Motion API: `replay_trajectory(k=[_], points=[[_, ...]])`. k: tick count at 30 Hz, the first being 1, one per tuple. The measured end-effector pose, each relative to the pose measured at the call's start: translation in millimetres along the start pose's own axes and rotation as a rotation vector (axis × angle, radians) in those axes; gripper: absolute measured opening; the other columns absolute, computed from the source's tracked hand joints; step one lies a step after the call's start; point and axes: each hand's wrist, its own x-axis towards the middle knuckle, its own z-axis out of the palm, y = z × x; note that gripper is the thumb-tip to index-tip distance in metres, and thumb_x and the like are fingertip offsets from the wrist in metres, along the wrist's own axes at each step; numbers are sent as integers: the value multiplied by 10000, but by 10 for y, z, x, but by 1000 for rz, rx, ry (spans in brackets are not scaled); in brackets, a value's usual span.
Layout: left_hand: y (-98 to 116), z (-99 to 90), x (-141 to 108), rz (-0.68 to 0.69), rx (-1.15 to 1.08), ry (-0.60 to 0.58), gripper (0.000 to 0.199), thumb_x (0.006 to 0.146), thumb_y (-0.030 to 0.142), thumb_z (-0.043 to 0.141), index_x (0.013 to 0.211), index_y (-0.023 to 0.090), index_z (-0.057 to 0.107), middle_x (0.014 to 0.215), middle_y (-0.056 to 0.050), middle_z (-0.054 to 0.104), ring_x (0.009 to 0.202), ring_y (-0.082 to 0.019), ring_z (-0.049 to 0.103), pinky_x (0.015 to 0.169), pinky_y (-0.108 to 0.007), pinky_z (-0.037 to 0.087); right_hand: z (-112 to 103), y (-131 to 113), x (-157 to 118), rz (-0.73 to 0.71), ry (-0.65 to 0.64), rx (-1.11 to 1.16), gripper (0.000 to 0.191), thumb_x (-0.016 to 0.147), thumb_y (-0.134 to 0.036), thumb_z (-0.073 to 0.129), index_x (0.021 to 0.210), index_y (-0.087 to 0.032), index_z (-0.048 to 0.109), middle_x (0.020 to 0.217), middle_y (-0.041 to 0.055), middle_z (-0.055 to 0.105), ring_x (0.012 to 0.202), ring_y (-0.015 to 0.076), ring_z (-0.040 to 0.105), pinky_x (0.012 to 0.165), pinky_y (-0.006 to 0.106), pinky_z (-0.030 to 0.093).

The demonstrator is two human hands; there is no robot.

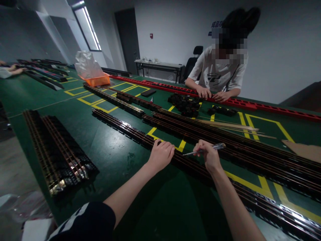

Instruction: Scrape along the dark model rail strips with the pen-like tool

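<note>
A long black rail (132,131) with thin copper-coloured bars along it runs diagonally across the green table in front of me. My left hand (162,155) is closed over this rail near its middle, fingers curled on its far side. In my right hand (210,156) is a slim screwdriver (219,146) with a clear-looking handle. Its shaft points left, and the tip is close to the rail, just right of my left hand. Whether the tip touches the rail I cannot tell.
Similar rails (225,142) lie beyond, and a bundle (60,150) lies at left. Thin rods (230,126), dark parts (184,103) and an orange bin (96,80) holding a plastic bag are farther back. Across the table a person (220,72) handles a red rail (173,87).
</note>
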Motion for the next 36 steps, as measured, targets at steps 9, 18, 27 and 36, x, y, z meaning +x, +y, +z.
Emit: replay_trajectory(k=[9, 18, 27, 36], points=[[-36, 18, 15, 37, 71, -3, 347, 962, 264, 292, 889, 188, 623, 898, -5, 664, 858, -151, 578, 942, -383, 299, -23, 42, -21, -38, -12, -38, 173, 609, -248, 473, 451, -194, 427, 435, 5, 505, 438, 104, 439, 442, 232, 319], [-76, 20, 26, 44, 110, -10, 341, 959, 257, 290, 874, 190, 613, 891, -1, 658, 850, -156, 564, 931, -374, 300, -35, 22, -21, -25, -58, -84, 177, 639, -255, 488, 475, -191, 470, 471, 0, 517, 472, 110, 452, 485, 244, 348], [-241, -30, 38, -11, 76, -12, 362, 956, 239, 278, 860, 201, 625, 896, 7, 672, 855, -147, 576, 971, -382, 274, 8, -46, -35, 11, -102, -155, 191, 652, -307, 545, 520, -174, 581, 517, 6, 549, 536, 130, 523, 589, 267, 417], [-449, -47, 37, -49, 94, 16, 363, 946, 234, 280, 824, 212, 621, 873, 2, 680, 850, -150, 578, 970, -385, 277, 51, -83, -58, 27, -149, -181, 185, 662, -305, 550, 538, -175, 593, 543, 6, 571, 571, 135, 543, 633, 275, 434]])
